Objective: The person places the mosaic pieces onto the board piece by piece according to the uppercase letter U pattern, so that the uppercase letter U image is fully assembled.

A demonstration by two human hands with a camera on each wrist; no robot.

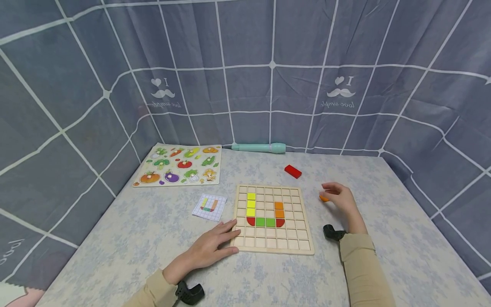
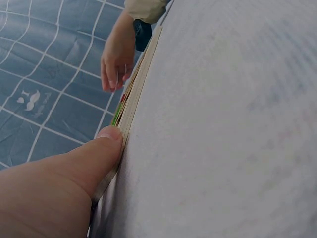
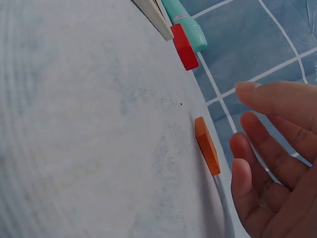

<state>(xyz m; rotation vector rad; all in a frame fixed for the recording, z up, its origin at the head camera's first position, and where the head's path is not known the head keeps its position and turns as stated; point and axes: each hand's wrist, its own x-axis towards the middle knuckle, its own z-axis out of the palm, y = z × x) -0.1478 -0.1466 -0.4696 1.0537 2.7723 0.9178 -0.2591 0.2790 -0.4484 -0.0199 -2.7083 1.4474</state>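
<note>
My left hand (image 1: 209,245) rests at the left edge of a wooden grid board (image 1: 291,243), fingertips on its rim and thumb against its lower left corner. On the board, yellow squares (image 1: 251,204), green squares (image 1: 265,222), orange squares (image 1: 279,209) and two red rounded pieces (image 1: 280,222) form a U shape. Off the board's right side, my right hand (image 1: 341,199) hovers over an orange tile (image 3: 207,146) on the table. In the right wrist view its fingers are loosely bent and apart from the tile, holding nothing.
A red block (image 1: 293,171) lies behind the board. To the left are a small pattern card (image 1: 209,207) and a vegetable puzzle board (image 1: 180,165). A teal stick-like object (image 1: 258,148) lies along the back edge, before a blue checked curtain (image 1: 245,85).
</note>
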